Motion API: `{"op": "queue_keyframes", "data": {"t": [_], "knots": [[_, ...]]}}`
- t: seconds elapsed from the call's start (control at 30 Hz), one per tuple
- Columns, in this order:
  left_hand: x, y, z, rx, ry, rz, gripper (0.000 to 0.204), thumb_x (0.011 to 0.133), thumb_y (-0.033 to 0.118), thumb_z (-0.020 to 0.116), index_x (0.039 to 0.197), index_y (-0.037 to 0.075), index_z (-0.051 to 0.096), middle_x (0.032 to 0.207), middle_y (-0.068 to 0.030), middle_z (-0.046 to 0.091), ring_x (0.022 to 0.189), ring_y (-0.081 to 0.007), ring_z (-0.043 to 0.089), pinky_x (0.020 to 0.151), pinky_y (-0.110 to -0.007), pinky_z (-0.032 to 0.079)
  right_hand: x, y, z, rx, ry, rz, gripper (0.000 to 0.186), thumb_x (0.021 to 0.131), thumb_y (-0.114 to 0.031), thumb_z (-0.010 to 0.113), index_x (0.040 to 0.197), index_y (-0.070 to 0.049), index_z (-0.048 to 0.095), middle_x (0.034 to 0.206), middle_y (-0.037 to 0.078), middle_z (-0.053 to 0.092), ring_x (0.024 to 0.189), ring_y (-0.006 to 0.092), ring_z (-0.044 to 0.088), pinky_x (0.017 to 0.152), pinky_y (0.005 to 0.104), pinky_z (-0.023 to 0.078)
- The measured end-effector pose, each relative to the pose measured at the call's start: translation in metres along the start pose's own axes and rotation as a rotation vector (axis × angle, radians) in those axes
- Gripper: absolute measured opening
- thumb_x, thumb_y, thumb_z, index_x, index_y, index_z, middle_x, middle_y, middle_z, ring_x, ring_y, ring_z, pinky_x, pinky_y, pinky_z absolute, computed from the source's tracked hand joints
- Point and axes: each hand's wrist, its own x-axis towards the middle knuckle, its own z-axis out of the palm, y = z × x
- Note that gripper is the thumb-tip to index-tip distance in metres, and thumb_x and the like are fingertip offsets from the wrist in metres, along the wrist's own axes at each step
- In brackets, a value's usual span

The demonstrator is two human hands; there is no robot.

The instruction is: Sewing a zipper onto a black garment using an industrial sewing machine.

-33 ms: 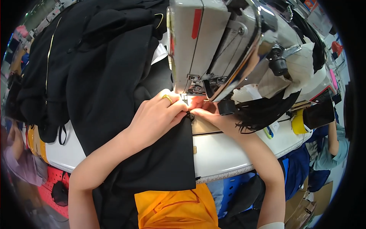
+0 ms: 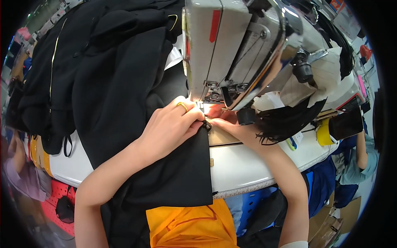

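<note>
A large black garment (image 2: 120,82) spreads over the left of the table and hangs over its front edge. Right at its edge, below the sewing machine (image 2: 221,45) head, my left hand (image 2: 169,124) is closed, fingertips pinching the black fabric; a gold ring is on one finger. Just below those fingertips sits a small dark folded bit (image 2: 207,125), too small to name. My right hand (image 2: 231,124) reaches in from the right beside the lit needle area, thumb towards the left fingertips. Its other fingers are partly hidden under the machine head; what they hold cannot be seen.
Black strips (image 2: 289,124) hang at the machine's right side. A yellow roll (image 2: 324,132) stands on the white table (image 2: 235,169) beyond my right forearm. Orange cloth (image 2: 192,225) lies below the front edge. Other people sit at far left and far right.
My right thumb has drawn slightly right, away from the left fingertips, and the small dark bit shows a little more. My left hand keeps its place on the fabric.
</note>
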Motion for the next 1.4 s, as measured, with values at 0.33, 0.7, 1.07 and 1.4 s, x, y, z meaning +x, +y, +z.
{"op": "queue_keyframes", "data": {"t": [0.33,0.7,1.07,1.4], "knots": [[0.012,0.003,-0.010,-0.201,-0.176,-0.280,0.013,0.081,0.010,0.063,0.081,-0.002,0.059,0.083,-0.0148,0.058,0.084,-0.0320,0.057,0.074,-0.041,0.047,-0.013,-0.011,-0.011,-0.572,-0.111,-0.312,0.025,0.079,-0.013,0.072,0.102,-0.008,0.065,0.091,0.004,0.061,0.082,0.0211,0.060,0.073,0.0300,0.048],[0.023,0.006,-0.016,-0.116,-0.285,-0.309,0.019,0.083,0.012,0.061,0.072,-0.003,0.059,0.080,-0.0177,0.060,0.077,-0.0359,0.058,0.074,-0.043,0.047,-0.018,-0.007,-0.005,-0.826,-0.047,-0.630,0.031,0.077,-0.011,0.070,0.108,-0.009,0.066,0.103,0.001,0.062,0.095,0.0175,0.059,0.069,0.0283,0.051],[-0.016,-0.015,-0.012,0.190,-0.122,0.258,0.034,0.079,0.011,0.058,0.111,0.005,0.066,0.114,-0.0060,0.063,0.110,-0.0204,0.058,0.098,-0.036,0.045,-0.021,-0.011,0.005,-0.831,-0.032,-0.493,0.035,0.081,-0.020,0.069,0.113,-0.008,0.063,0.112,0.002,0.060,0.099,0.0203,0.056,0.082,0.0346,0.047],[-0.008,-0.029,-0.011,0.292,-0.099,0.250,0.033,0.077,0.012,0.060,0.109,0.007,0.068,0.108,-0.0032,0.065,0.105,-0.0189,0.060,0.095,-0.033,0.047,-0.017,-0.002,0.011,-0.730,-0.087,-0.315,0.036,0.086,-0.019,0.065,0.120,-0.007,0.060,0.117,0.007,0.056,0.108,0.0211,0.055,0.092,0.0339,0.046]]}}
